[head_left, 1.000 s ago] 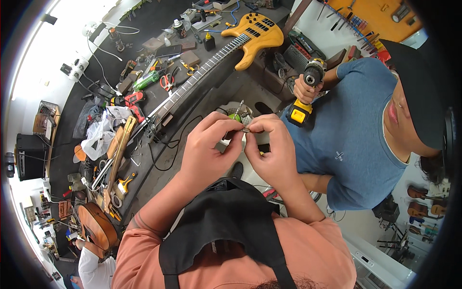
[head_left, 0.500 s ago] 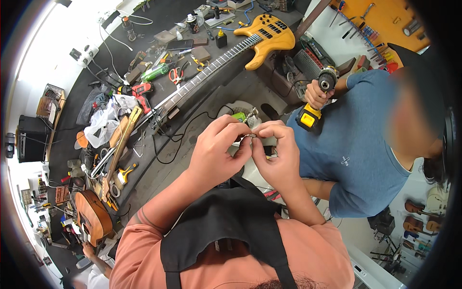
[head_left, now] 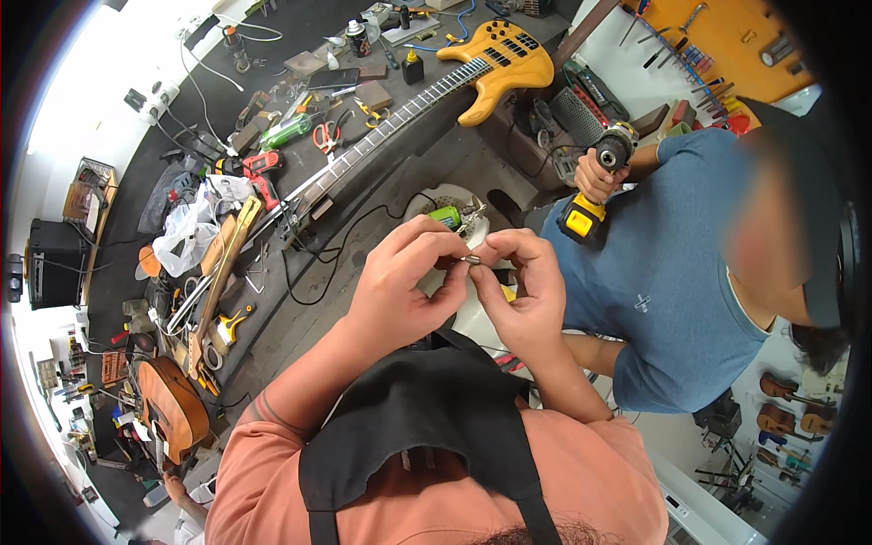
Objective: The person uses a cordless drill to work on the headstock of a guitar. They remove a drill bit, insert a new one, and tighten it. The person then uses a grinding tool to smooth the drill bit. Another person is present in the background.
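My left hand (head_left: 409, 277) and my right hand (head_left: 524, 286) meet in front of my chest, thumbs and fingertips pinched. Between them they grip a small silvery metal piece (head_left: 471, 260), short and rounded; its exact kind is too small to make out. Just beyond my fingers, a green tool (head_left: 447, 216) with a metal end rests on a white round seat (head_left: 463, 193). To my right, another person's hand (head_left: 597, 177) holds a yellow and black cordless drill (head_left: 586, 216), chuck pointing toward me.
Along the left runs a dark workbench (head_left: 300, 213) crowded with tools. An electric bass (head_left: 509, 68) lies across its far end, neck toward me. A red drill (head_left: 262, 168), red-handled pliers (head_left: 329, 136) and an acoustic guitar (head_left: 173, 409) are there too. A black cable (head_left: 320, 272) hangs off the edge.
My fingers have shifted slightly around the small metal piece, and more of its rounded body shows. The view has moved a little; the other person still holds the drill.
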`<state>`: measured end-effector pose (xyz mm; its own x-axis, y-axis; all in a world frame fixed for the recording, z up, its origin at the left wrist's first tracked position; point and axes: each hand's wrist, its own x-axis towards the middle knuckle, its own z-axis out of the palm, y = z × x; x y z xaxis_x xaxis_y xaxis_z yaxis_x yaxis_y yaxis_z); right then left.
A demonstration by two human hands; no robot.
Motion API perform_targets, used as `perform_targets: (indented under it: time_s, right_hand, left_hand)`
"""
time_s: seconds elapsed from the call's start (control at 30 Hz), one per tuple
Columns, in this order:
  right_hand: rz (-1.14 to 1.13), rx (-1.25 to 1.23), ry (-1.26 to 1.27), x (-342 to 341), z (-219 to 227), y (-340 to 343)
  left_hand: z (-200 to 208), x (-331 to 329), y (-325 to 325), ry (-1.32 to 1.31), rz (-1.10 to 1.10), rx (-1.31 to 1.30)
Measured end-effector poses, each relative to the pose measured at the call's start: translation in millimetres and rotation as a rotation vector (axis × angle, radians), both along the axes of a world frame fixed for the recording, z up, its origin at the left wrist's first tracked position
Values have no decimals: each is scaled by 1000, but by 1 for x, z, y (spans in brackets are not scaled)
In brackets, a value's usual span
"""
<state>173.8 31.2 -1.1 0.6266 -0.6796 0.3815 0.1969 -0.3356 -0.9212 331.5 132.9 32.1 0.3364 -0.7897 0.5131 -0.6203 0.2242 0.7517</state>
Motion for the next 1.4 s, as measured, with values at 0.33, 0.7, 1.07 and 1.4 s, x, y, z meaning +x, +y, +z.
perform_targets:
  time_s: [0.33,0.7,1.07,1.4]
  right_hand:
    - [-52,-172,155,3,19,-3]
    - [-22,-134,240,9,18,-8]
    - [133,657,22,9,-7,-9]
    - [243,799,-174,10,-8,-10]
  left_hand:
    - [2,3,1,-6,-13,21]
    - [0,2,3,-37,36,28]
    - [-4,2,17,55,79,65]
    - [-3,1,22,150,33,117]
